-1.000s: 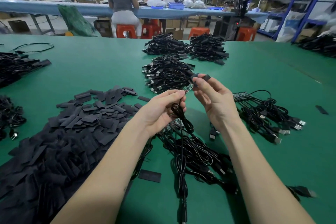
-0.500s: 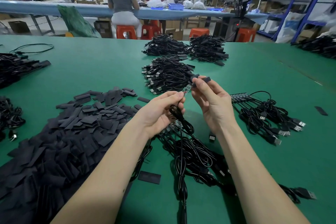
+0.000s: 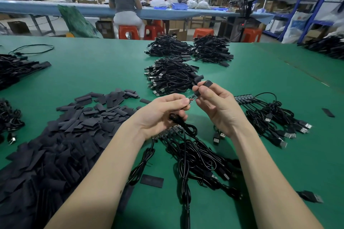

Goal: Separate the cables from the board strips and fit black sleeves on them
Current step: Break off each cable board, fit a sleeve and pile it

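Left hand (image 3: 163, 112) pinches a black cable (image 3: 183, 156) close to its little board end (image 3: 192, 98), up above the green table (image 3: 96, 74). Right hand (image 3: 216, 106) pinches a black sleeve (image 3: 202, 87) that sits at the tip of that board, looks like it's only starting on. Many flat sleeves (image 3: 61, 135) wait on the left. Finished piles (image 3: 171, 78) lie behind. More cables on a strip (image 3: 243, 96) wait on the right, so lots is left.

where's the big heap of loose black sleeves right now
In the head view the heap of black sleeves covers the green table on the person's left, beside the left hand and forearm.
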Demonstrator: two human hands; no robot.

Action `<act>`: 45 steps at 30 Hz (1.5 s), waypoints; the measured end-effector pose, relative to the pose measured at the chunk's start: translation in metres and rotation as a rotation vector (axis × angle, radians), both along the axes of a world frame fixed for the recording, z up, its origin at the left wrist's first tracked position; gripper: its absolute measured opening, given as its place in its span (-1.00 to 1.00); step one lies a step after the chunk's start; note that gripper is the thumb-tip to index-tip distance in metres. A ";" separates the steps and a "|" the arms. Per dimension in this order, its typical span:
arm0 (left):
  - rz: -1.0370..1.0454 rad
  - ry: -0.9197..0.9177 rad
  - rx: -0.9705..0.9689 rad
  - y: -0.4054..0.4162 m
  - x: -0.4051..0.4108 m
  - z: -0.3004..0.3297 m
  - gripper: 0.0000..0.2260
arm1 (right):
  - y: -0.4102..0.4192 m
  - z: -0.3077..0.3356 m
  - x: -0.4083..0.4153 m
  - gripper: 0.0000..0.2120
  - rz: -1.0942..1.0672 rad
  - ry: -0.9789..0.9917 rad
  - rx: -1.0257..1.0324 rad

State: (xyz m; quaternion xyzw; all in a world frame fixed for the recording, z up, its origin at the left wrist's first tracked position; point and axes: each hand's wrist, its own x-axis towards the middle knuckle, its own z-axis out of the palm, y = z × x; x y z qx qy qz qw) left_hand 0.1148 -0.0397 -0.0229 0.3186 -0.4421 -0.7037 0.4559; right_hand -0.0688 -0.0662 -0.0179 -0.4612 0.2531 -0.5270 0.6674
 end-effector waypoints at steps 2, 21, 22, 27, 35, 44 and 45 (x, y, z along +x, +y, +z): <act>-0.021 -0.015 -0.029 0.000 0.001 0.001 -0.98 | 0.001 0.000 -0.001 -0.80 0.062 0.033 0.006; 0.400 -0.554 -0.669 -0.006 -0.010 -0.012 -0.93 | -0.005 -0.005 0.002 -0.90 -0.163 0.074 0.077; 0.398 -0.549 -0.671 -0.006 -0.011 -0.014 -0.93 | -0.005 -0.006 0.001 -0.90 -0.155 0.083 0.075; 0.399 -0.511 -0.653 -0.004 -0.012 -0.016 -0.94 | -0.006 -0.005 -0.004 -0.86 -0.108 0.136 0.047; 0.426 -0.454 -0.648 -0.003 -0.015 -0.014 -0.91 | -0.005 -0.007 -0.003 -0.83 -0.080 0.129 0.034; 0.495 -0.375 -0.633 -0.006 -0.021 -0.017 -0.93 | -0.004 -0.010 0.008 -0.76 -0.249 0.023 -0.078; 0.496 -0.373 -0.635 -0.006 -0.021 -0.018 -0.94 | -0.003 -0.011 0.010 -0.77 -0.251 0.008 -0.068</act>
